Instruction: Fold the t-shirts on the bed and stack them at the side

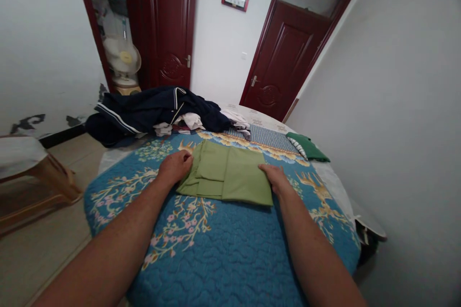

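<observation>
A folded olive-green garment [236, 172] lies flat in a rough rectangle on the blue quilted cover [234, 249]. Its left end shows several loose, bunched layers, and the right part is smoother. At that left end my left hand [175, 167] is closed, with its fingers curled on the cloth's edge. My right hand [276, 180] grips the opposite edge, its thumb on top and the other fingers mostly out of sight. Whether the garment is a shirt or trousers cannot be made out.
Behind the garment, a dark navy jacket with white stripes [144, 110] is heaped beside crumpled pale clothes [236, 122]. A folded green cloth [309, 147] sits at the right rim. A wooden stool [46, 172] stands to the left, a fan [122, 57] in the doorway.
</observation>
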Motion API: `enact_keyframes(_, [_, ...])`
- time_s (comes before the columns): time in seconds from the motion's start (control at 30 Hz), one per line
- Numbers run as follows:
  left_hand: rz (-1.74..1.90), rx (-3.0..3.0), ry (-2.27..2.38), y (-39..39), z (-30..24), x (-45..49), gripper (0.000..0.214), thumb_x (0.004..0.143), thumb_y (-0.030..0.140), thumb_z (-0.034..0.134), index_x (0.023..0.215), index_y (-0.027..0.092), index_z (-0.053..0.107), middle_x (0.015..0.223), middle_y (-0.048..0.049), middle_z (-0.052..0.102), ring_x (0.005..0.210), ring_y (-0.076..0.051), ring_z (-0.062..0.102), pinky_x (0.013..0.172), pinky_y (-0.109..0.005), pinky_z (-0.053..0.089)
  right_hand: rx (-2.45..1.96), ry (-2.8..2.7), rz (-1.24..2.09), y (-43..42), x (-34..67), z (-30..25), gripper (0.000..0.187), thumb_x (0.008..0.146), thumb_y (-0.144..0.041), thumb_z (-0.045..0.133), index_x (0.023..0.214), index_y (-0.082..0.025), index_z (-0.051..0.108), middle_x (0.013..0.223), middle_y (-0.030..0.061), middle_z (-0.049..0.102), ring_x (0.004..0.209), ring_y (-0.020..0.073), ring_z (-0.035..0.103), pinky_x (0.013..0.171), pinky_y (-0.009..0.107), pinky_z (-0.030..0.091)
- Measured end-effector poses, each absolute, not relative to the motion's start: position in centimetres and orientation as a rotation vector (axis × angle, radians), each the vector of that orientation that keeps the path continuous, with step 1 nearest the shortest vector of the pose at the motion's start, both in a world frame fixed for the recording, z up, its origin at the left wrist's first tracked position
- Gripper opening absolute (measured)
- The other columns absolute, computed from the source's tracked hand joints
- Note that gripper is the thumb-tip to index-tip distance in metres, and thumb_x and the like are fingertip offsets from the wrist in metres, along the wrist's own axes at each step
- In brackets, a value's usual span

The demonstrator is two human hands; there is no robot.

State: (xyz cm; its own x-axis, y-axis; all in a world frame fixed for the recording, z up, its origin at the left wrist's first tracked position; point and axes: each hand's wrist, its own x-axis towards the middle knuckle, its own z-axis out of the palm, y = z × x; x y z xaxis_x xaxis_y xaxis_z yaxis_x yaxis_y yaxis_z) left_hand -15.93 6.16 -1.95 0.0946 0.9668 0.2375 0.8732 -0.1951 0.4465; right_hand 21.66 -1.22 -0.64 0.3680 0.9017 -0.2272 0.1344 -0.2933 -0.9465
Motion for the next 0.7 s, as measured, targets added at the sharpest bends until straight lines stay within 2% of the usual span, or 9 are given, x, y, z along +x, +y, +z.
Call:
enact_keyframes(0.2, [0.808, 2.138, 1.819, 5.9, -1.9, -16.0, 0.034, 0.096, 0.041, 0.048, 0.100, 0.023, 0.077, 0.105, -0.0068, 0.081, 0.101, -0.025, 0.073, 0.087, -0.031, 0.051, -1.695, -0.880, 0.929, -1.1, 23.0, 0.0, 0.021, 0.073, -0.033, 0.071, 0.086, -0.017, 0.074, 0.080, 0.0080, 0.078, 0.070, 0.0231, 0.073, 0.066, 0.032, 0.058])
enact_keyframes(0.3, [0.788, 2.179, 1.745, 5.3, -1.7, -15.4, 0.034, 0.096, 0.041, 0.048, 0.095, 0.022, 0.077, 0.100, -0.0063, 0.081, 0.095, -0.023, 0.072, 0.084, -0.030, 0.050, -1.723, -0.848, 0.960, -1.7, 25.4, 0.9, 0.024, 0.073, -0.033, 0.070, 0.091, -0.017, 0.072, 0.084, 0.0093, 0.079, 0.071, 0.0239, 0.074, 0.067, 0.034, 0.059])
enact_keyframes(0.5, [0.764, 2.246, 1.593, 4.5, -1.6, -14.4, 0.036, 0.097, 0.042, 0.047, 0.098, 0.022, 0.077, 0.098, -0.0070, 0.081, 0.091, -0.023, 0.072, 0.080, -0.031, 0.048, -1.814, -0.906, 0.943, -3.4, 28.5, 4.1, 0.022, 0.077, -0.035, 0.067, 0.091, -0.019, 0.070, 0.086, 0.0126, 0.080, 0.074, 0.0260, 0.075, 0.067, 0.036, 0.061])
enact_keyframes(0.7, [0.771, 2.257, 1.570, 4.6, -1.6, -14.4, 0.036, 0.097, 0.041, 0.047, 0.097, 0.021, 0.077, 0.101, -0.0083, 0.081, 0.092, -0.024, 0.072, 0.081, -0.031, 0.048, -1.741, -1.039, 0.946, -2.2, 25.1, 8.0, 0.016, 0.076, -0.031, 0.070, 0.089, -0.023, 0.068, 0.080, 0.0079, 0.077, 0.073, 0.0238, 0.073, 0.063, 0.031, 0.060])
